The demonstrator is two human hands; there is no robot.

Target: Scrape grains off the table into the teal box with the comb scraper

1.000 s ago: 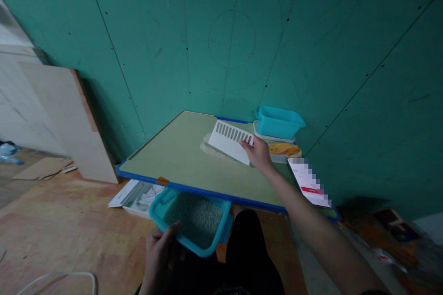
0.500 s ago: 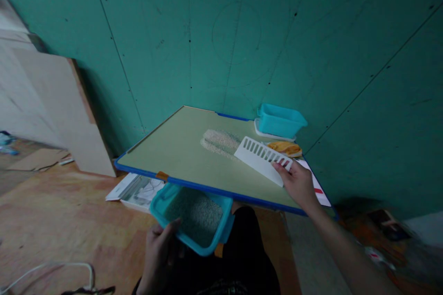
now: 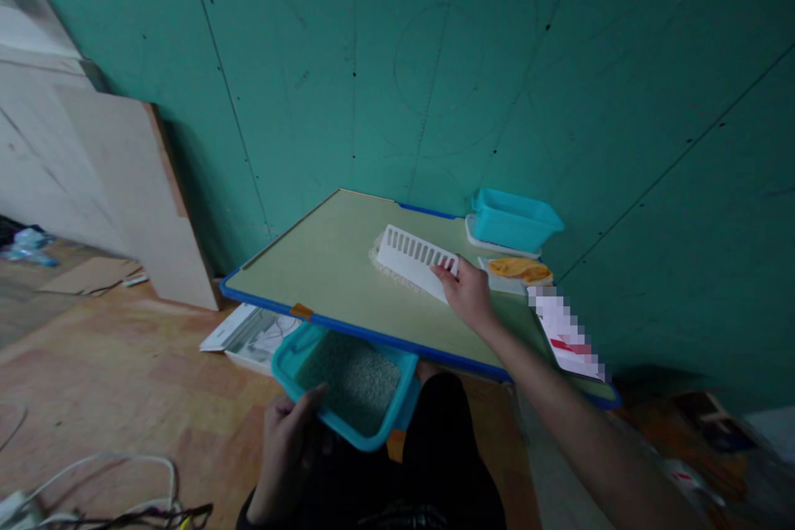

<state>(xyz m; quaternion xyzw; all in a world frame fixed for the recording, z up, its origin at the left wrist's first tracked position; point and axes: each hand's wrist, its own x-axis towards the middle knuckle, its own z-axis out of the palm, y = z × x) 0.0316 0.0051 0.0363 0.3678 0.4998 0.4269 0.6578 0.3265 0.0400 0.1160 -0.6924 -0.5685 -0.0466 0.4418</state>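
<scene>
My left hand (image 3: 291, 435) grips the near rim of a turquoise plastic bin (image 3: 369, 439), held against the table's front edge. Pale rice-like grains (image 3: 371, 381) cover the bin's bottom. Over the table, my right hand (image 3: 469, 291) is closed on one end of a white slotted plastic strip (image 3: 410, 261), its row of slots along the upper side. The strip stands over a pile of the same grains (image 3: 377, 252) and partly hides it; some grains show at its left end and along its lower edge.
The pale green table (image 3: 310, 261) has blue-taped edges and stands by a green wall. A second turquoise bin (image 3: 518, 219), a yellow cloth-like item (image 3: 520, 269) and a blurred white sheet (image 3: 568, 335) lie on the right. Cables (image 3: 149, 464) cross the floor at left.
My right hand has moved the white strip left across the table, onto the grain pile. My left hand and the bin have stayed at the table's edge. The view has shifted slightly.
</scene>
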